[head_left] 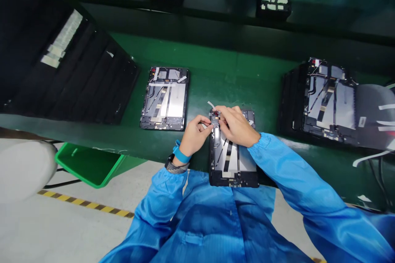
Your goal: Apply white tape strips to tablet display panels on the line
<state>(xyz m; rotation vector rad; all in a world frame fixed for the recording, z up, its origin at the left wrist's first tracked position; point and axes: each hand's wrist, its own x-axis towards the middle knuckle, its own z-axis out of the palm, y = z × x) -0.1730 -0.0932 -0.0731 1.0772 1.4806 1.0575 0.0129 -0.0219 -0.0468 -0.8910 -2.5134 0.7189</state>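
An opened tablet (242, 158), its silvery inside and dark flat cables showing, lies at the bench's near edge in front of me. My left hand (195, 134), with a blue wrist strap, is at its upper left edge, thumb and forefinger pinched together. What that pinch holds is too small to make out. My right hand (237, 126) reaches over the tablet's top part, fingers bent down to the same upper left corner. A short white tape strip (211, 105) sticks out by its forefinger tip. Whatever lies under the right fingertips is hidden.
Another opened tablet (166, 100) with white tape lies on the green bench (228, 68) to the left. A stack of tablets (330, 102) stands right, beside a grey surface (375, 111) bearing tape strips. Black trays (70, 74) rise at left; a green bin (89, 164) sits below.
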